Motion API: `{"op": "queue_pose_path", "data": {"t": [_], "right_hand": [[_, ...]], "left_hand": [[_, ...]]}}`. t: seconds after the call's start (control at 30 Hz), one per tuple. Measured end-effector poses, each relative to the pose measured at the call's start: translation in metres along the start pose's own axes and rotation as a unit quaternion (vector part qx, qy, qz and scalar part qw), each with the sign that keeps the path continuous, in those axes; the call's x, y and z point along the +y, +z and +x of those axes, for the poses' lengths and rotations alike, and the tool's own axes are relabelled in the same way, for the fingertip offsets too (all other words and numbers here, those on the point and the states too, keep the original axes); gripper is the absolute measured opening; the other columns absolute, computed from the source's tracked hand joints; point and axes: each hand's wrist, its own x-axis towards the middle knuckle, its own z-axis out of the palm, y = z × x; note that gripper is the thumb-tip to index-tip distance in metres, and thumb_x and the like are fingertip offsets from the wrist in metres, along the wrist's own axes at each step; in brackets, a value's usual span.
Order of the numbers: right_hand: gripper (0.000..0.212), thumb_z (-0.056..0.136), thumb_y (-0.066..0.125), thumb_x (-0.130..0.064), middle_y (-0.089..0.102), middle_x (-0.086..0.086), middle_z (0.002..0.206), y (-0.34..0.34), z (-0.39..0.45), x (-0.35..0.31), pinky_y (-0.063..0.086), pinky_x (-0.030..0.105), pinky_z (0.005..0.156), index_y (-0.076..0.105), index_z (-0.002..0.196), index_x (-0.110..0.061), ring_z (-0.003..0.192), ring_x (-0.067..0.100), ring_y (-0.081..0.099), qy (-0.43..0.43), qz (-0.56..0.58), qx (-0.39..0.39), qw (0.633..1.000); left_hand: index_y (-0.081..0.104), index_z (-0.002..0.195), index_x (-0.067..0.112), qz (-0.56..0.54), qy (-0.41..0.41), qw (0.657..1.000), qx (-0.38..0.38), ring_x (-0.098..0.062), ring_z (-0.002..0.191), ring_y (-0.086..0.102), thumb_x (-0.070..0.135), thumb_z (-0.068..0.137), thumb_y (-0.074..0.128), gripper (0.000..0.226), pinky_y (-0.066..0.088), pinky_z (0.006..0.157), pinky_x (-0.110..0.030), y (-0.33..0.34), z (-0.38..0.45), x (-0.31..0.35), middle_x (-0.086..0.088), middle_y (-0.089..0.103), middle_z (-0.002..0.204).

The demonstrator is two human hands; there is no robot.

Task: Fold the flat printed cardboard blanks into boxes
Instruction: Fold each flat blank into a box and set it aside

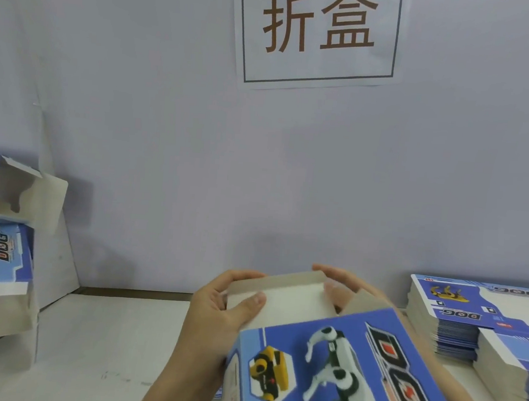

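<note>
A blue printed box (347,370) with robot-dog pictures and "DOG" lettering is raised above the table, low and centre-right. Its white end flap (293,298) stands up at the far end. My left hand (215,311) grips the box's left side, thumb pressed on the flap. My right hand (345,287) curls over the flap's far right corner, mostly hidden behind the box. Flat printed blanks lie in a stack (445,315) at the right, with a second stack (510,372) in front of it.
Folded boxes (2,257) with open ends pile up at the left edge, one (17,191) on top. A grey wall (196,162) with a paper sign (318,32) stands close behind. The white table (100,346) runs between the piles.
</note>
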Motion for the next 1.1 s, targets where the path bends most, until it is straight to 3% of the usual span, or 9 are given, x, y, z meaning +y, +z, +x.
{"op": "queue_pose_path", "data": {"t": [0.13,0.2,0.3,0.4,0.57,0.77,0.87,0.97,1.1], "right_hand": [[0.046,0.093,0.042,-0.047,0.066,0.027,0.123,0.006,-0.006,-0.014,0.048,0.051,0.099,0.061,0.125,-0.019,0.119,0.043,0.06,0.067,0.073,-0.061,0.993],[0.036,0.097,0.059,-0.036,0.06,0.022,0.135,0.012,-0.01,-0.023,0.047,0.048,0.102,0.058,0.131,-0.027,0.127,0.041,0.056,0.087,0.054,-0.114,0.988],[0.041,0.075,0.078,-0.037,0.073,0.013,0.114,0.014,-0.025,-0.026,0.06,0.036,0.074,0.068,0.114,-0.043,0.098,0.034,0.073,0.068,0.083,-0.177,0.978],[0.044,0.064,0.082,-0.037,0.076,0.019,0.101,0.014,-0.032,-0.034,0.059,0.035,0.059,0.075,0.107,-0.029,0.081,0.036,0.075,-0.025,0.135,-0.079,0.987],[0.061,0.062,0.085,-0.045,0.077,0.01,0.098,0.014,-0.04,-0.046,0.06,0.035,0.057,0.068,0.118,-0.028,0.079,0.031,0.076,-0.183,0.144,0.107,0.967],[0.066,0.065,0.078,-0.06,0.074,0.003,0.102,0.029,-0.045,-0.051,0.062,0.048,0.077,0.054,0.125,-0.051,0.09,0.029,0.074,-0.288,0.003,0.13,0.949],[0.052,0.075,0.077,-0.04,0.071,0.004,0.104,0.035,-0.046,-0.049,0.061,0.027,0.07,0.055,0.121,-0.05,0.084,0.019,0.074,-0.321,-0.047,0.139,0.936],[0.051,0.075,0.074,-0.028,0.069,-0.014,0.11,0.041,-0.046,-0.049,0.053,0.011,0.065,0.057,0.12,-0.044,0.085,0.003,0.071,-0.329,-0.078,0.113,0.934],[0.044,0.079,0.076,-0.023,0.069,-0.03,0.084,0.051,-0.047,-0.052,0.051,0.008,0.055,0.056,0.118,-0.027,0.063,0.01,0.067,-0.343,-0.097,0.085,0.931]], "left_hand": [[0.069,0.099,0.02,-0.026,0.011,0.994,0.104,-0.03,0.064,0.073,0.008,0.091,0.068,0.015,0.057,0.048,-0.034,-0.014,0.005,0.003,-0.016,0.074,0.086],[0.067,0.101,0.022,-0.027,0.02,0.989,0.142,-0.028,0.061,0.072,0.013,0.09,0.07,0.014,0.056,0.047,-0.033,-0.019,0.006,0.004,-0.015,0.075,0.086],[0.063,0.103,0.023,-0.048,0.034,0.984,0.169,-0.026,0.065,0.073,0.027,0.092,0.069,0.014,0.058,0.05,-0.034,-0.022,0.007,0.008,-0.011,0.075,0.086],[0.062,0.103,0.026,-0.029,0.072,0.987,0.14,-0.013,0.072,0.073,0.046,0.083,0.067,0.028,0.054,0.065,-0.037,-0.019,0.004,0.018,-0.001,0.075,0.092],[0.065,0.107,0.045,0.044,0.131,0.99,-0.007,-0.013,0.099,0.07,0.069,0.07,0.062,0.044,0.053,0.084,-0.041,-0.008,-0.007,0.03,0.011,0.071,0.113],[0.045,0.131,0.058,0.117,0.179,0.972,-0.097,-0.016,0.125,0.059,0.074,0.073,0.06,0.062,0.053,0.098,-0.038,0.006,-0.019,0.032,0.006,0.059,0.135],[0.03,0.136,0.068,0.141,0.202,0.964,-0.1,-0.015,0.138,0.046,0.074,0.062,0.067,0.083,0.044,0.109,-0.05,0.007,-0.021,0.035,0.017,0.047,0.147],[0.03,0.136,0.067,0.152,0.266,0.949,-0.071,-0.009,0.136,0.048,0.061,0.063,0.075,0.086,0.049,0.106,-0.042,0.01,-0.025,0.04,0.026,0.042,0.148],[0.051,0.121,0.053,0.126,0.289,0.949,-0.027,-0.026,0.098,0.072,0.055,0.063,0.079,0.064,0.057,0.087,-0.052,0.012,-0.029,0.044,-0.004,0.067,0.121]]}}
